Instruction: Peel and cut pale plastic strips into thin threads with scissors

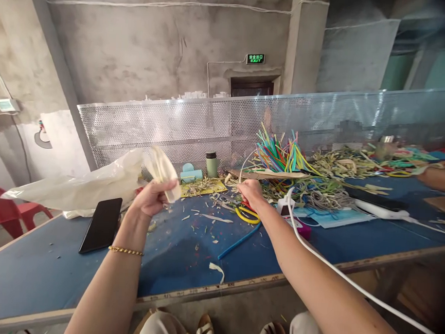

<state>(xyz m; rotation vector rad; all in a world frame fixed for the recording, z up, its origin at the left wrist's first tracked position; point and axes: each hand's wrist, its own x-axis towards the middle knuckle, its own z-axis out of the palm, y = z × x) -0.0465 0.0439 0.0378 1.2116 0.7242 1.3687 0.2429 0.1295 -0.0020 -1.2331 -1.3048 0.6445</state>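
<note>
My left hand (154,196) is raised over the table, its fingers closed on a pale cream strip (162,166) that looks like dried husk and is blurred by motion. Farther right, my right hand (251,191) is pinched shut. From its fingertips a thin white strand (241,170) curves upward. Just below that hand lie scissors with yellow and red handles (247,214), partly hidden by the wrist. A blue tube (238,241) lies in front of them, and pale scraps (216,218) are scattered on the blue tabletop (182,263).
A black phone (100,225) and a translucent plastic bag (86,181) lie left. Behind are a green bottle (211,164) and colourful stems (281,152). A white cable (325,260) crosses my right forearm's side. Another person's arm (435,179) reaches in at far right.
</note>
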